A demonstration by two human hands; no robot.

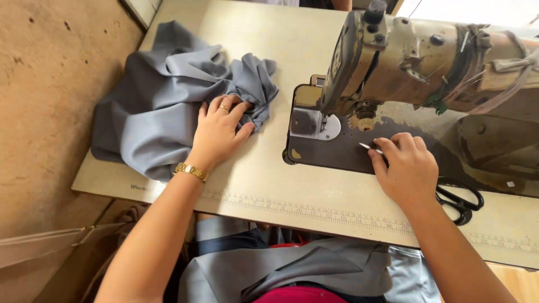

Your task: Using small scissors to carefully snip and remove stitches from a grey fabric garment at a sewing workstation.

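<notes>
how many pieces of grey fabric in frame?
2. One bunched grey fabric lies on the table under the left hand. Another grey piece sits in the lap below the table edge; more may be hidden there.

1. The grey cloth (163,106) under my left hand (220,132), left of the sewing machine (415,56), looks smooth, matt and softly creased.
2. The sewing machine is worn, dull beige metal, stained in patches.
3. Below its head, the needle plate (314,123) is shiny bare metal.
4. The table (292,191) beneath the machine is smooth, pale laminate.
5. Right of my right hand (407,168), the scissors (463,202) are glossy black.
</notes>
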